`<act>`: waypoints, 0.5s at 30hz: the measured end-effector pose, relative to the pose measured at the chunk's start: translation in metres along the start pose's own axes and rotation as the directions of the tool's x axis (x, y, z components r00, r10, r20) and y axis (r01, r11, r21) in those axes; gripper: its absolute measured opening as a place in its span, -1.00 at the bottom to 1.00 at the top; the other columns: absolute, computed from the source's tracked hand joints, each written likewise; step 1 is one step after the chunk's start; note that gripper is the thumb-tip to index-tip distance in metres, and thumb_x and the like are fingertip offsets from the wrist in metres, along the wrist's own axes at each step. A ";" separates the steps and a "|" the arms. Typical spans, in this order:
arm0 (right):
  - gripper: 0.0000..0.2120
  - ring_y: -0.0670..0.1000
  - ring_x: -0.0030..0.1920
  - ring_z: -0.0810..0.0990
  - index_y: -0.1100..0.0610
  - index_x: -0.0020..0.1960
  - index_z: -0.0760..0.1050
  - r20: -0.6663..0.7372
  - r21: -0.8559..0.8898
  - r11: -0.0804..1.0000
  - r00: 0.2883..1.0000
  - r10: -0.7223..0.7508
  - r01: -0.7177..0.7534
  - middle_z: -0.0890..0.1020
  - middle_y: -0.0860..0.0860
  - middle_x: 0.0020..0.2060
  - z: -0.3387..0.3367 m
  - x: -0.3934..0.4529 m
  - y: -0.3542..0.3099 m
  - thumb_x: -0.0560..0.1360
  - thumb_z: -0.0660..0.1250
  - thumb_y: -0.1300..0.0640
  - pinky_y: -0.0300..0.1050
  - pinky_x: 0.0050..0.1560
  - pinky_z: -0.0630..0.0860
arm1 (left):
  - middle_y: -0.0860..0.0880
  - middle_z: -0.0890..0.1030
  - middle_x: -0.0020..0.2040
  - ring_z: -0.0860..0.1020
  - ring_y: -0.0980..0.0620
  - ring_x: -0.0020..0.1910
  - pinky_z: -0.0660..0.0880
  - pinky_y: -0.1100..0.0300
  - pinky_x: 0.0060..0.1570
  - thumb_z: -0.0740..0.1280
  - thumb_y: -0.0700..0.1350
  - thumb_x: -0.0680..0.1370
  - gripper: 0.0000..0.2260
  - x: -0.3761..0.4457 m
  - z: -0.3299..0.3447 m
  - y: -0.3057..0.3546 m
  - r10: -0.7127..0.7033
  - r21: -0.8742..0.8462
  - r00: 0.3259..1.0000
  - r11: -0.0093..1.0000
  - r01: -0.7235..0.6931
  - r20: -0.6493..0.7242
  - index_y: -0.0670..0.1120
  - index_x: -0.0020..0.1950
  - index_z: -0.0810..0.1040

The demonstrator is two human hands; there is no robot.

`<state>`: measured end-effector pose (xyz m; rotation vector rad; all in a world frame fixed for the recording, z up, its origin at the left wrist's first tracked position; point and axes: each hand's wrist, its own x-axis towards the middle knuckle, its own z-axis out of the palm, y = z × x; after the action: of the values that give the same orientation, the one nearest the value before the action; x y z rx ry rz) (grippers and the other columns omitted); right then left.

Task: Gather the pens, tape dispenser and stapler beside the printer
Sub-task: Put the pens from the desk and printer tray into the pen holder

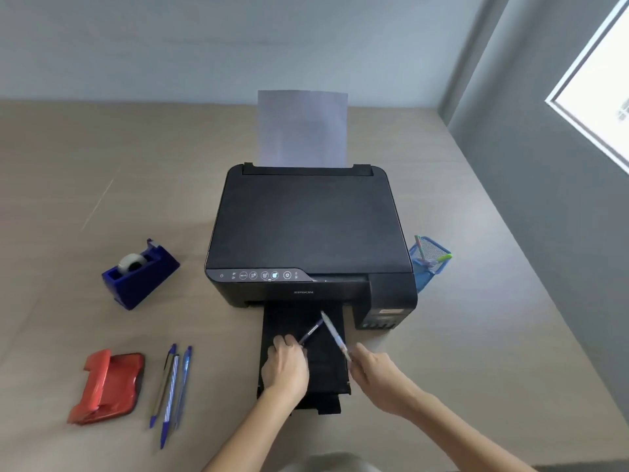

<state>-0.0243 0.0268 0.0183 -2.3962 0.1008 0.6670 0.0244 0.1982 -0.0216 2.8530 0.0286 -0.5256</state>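
A black printer stands mid-table with its output tray pulled out toward me. Over that tray my left hand grips a dark blue pen and my right hand grips a white pen; the two pens cross at their tips. Three pens lie side by side on the table to the left. Left of these rests a red stapler. A blue tape dispenser with a roll sits farther back on the left.
A blue mesh pen holder with a few pens stands right of the printer. A white sheet rises from the rear feeder. The wooden table meets walls behind and at the right, and a window is at the upper right.
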 end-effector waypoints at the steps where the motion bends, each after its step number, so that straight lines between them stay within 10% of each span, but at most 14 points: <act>1: -0.82 0.11 -0.33 0.44 0.06 -0.12 0.25 0.019 -0.006 0.999 0.998 -0.054 0.054 0.53 0.06 -0.27 -0.009 -0.008 0.007 0.63 0.07 0.04 -0.02 -0.34 0.37 | -0.12 0.52 0.15 0.56 -0.03 0.08 0.55 0.17 -0.04 0.14 -0.02 0.65 -0.73 -0.003 -0.002 -0.002 0.018 0.004 1.000 1.000 -0.018 0.003 -0.17 0.22 0.44; 8: -0.86 -0.11 -0.30 0.59 -0.02 -0.08 0.41 -0.136 0.157 0.967 0.974 -0.182 0.203 0.64 -0.06 -0.23 -0.094 -0.059 0.073 0.62 0.15 0.15 -0.27 -0.27 0.50 | 0.00 0.44 -0.32 0.36 -0.01 -0.40 0.34 0.11 -0.32 0.07 0.01 0.63 -0.76 -0.033 -0.067 0.002 0.228 -0.407 0.816 0.913 0.009 0.530 -0.14 -0.06 0.36; 15: -0.89 0.08 -0.41 0.59 0.10 -0.20 0.57 -0.623 0.243 0.970 0.770 0.138 0.023 0.64 0.04 -0.43 -0.174 -0.040 0.136 0.47 0.38 0.26 -0.18 -0.35 0.46 | 0.08 0.43 -0.37 0.34 0.09 -0.41 0.37 0.12 -0.28 0.04 0.10 0.65 -0.81 -0.009 -0.146 0.130 0.504 -0.425 0.842 0.816 -0.392 0.192 0.12 0.13 0.40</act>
<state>-0.0144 -0.1895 0.0774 -2.2838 0.5151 -0.1674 0.0750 0.1065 0.1442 2.2685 -0.5392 -0.7411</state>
